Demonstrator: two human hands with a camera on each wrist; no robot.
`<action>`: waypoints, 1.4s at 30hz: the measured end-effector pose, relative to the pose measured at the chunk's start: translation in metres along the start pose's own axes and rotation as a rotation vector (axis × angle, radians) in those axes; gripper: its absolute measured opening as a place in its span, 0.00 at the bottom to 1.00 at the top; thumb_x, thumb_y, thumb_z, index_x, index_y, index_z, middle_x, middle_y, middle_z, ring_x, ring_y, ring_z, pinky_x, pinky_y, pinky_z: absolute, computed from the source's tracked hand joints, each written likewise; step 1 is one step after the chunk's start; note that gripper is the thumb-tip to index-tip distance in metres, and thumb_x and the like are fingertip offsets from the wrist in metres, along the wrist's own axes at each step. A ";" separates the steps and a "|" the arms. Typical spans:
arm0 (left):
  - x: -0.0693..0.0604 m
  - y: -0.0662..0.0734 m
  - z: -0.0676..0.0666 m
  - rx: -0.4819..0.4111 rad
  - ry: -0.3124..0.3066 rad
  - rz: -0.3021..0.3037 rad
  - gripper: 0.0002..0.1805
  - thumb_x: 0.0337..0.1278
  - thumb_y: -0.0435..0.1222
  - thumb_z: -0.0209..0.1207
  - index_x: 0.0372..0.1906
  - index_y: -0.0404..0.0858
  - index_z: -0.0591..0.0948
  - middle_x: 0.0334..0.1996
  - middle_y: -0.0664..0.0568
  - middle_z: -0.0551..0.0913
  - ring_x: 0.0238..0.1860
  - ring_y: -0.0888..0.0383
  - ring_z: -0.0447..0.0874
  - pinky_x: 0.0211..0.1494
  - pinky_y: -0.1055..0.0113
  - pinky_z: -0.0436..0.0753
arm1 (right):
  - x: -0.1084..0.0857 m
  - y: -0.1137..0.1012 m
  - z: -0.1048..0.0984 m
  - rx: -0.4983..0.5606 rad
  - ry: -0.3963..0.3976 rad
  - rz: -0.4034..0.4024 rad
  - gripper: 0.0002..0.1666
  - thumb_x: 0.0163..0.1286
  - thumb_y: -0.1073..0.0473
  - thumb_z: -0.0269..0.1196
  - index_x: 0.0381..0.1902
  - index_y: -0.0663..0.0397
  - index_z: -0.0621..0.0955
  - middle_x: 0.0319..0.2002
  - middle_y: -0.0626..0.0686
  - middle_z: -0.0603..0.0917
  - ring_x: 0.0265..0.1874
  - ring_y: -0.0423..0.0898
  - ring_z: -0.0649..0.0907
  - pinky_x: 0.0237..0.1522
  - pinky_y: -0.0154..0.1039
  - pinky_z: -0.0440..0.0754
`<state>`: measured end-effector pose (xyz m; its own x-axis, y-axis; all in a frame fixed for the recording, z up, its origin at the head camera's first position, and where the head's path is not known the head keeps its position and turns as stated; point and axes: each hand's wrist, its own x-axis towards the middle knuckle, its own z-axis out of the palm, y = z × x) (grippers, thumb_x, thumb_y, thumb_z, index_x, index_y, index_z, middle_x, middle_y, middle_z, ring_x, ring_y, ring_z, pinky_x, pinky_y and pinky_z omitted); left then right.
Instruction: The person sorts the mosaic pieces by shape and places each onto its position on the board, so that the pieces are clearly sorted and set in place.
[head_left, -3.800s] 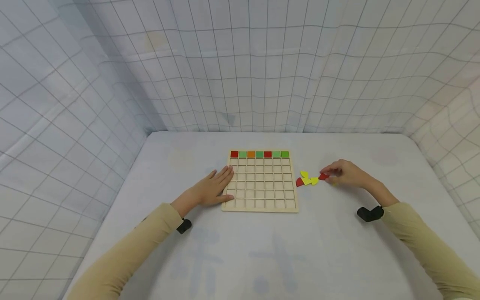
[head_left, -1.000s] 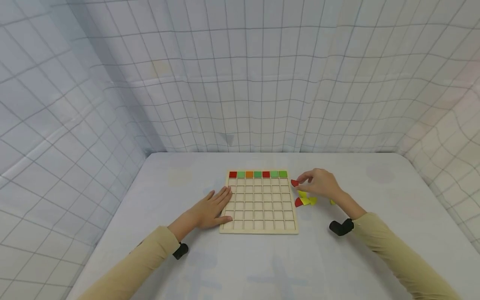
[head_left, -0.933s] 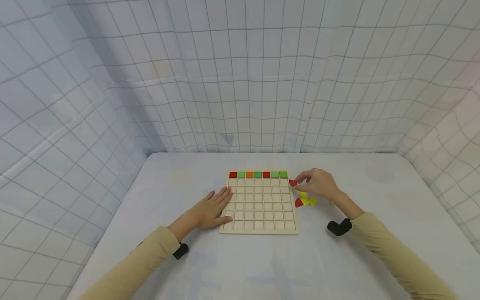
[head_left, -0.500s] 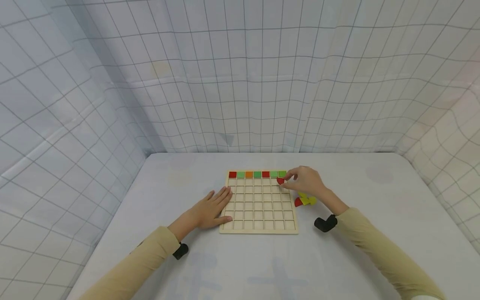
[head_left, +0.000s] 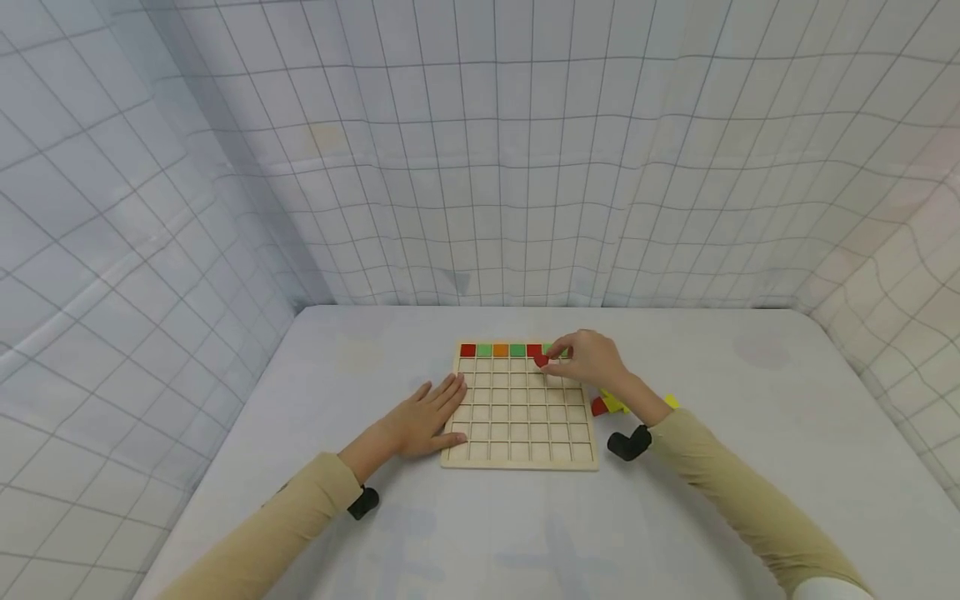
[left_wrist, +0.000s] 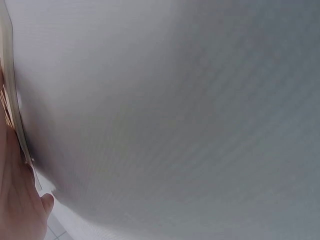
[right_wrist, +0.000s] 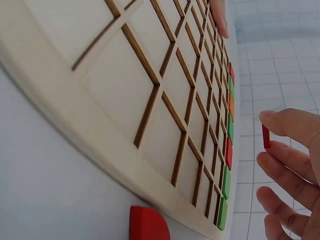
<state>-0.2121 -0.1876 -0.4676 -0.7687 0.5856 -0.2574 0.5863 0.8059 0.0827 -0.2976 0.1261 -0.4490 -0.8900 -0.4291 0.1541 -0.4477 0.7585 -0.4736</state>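
Note:
On the white table lies a wooden grid board (head_left: 517,450), its far row filled with red, green and orange square tiles (head_left: 501,350). My right hand (head_left: 588,360) pinches a red quarter-circle piece (head_left: 541,361) between thumb and fingers, over the right part of the board near that row. In the right wrist view the red piece (right_wrist: 266,136) appears edge-on, apart from the board's surface. My left hand (head_left: 423,417) lies flat with straight fingers on the board's left edge. The left wrist view catches only part of this hand (left_wrist: 22,210) and the board's rim (left_wrist: 11,75).
Beside the board's right edge lie a red quarter-circle piece (head_left: 598,407) and several yellow pieces (head_left: 613,403), partly hidden by the right forearm. Another yellow piece (head_left: 671,402) lies farther right. Grid-patterned cloth walls (head_left: 465,167) enclose the table at the back and sides.
My right hand has picked up the red piece from the table at the right and carried it left over the board. The left hand stays in place on the board.

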 end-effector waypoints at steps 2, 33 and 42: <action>0.000 0.001 0.000 0.011 0.001 -0.003 0.47 0.67 0.63 0.40 0.76 0.34 0.45 0.78 0.43 0.40 0.78 0.47 0.37 0.76 0.44 0.50 | 0.002 -0.004 0.002 -0.006 0.003 -0.002 0.18 0.53 0.43 0.73 0.35 0.48 0.89 0.29 0.45 0.88 0.24 0.39 0.75 0.22 0.31 0.69; -0.004 0.003 0.008 0.011 0.002 -0.015 0.47 0.67 0.64 0.39 0.76 0.35 0.46 0.78 0.44 0.41 0.78 0.48 0.38 0.76 0.44 0.52 | 0.031 -0.052 0.037 0.037 -0.036 -0.006 0.19 0.56 0.43 0.71 0.39 0.47 0.88 0.36 0.46 0.89 0.25 0.39 0.81 0.20 0.30 0.72; 0.000 0.001 0.004 0.037 0.009 -0.013 0.47 0.67 0.64 0.38 0.76 0.35 0.46 0.78 0.44 0.40 0.78 0.49 0.37 0.76 0.45 0.50 | 0.041 -0.064 0.036 0.016 -0.027 -0.036 0.17 0.57 0.44 0.71 0.40 0.47 0.88 0.37 0.47 0.89 0.24 0.41 0.83 0.16 0.29 0.68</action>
<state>-0.2103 -0.1867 -0.4710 -0.7786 0.5759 -0.2493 0.5850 0.8098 0.0436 -0.3025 0.0421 -0.4433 -0.8707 -0.4690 0.1482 -0.4777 0.7347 -0.4816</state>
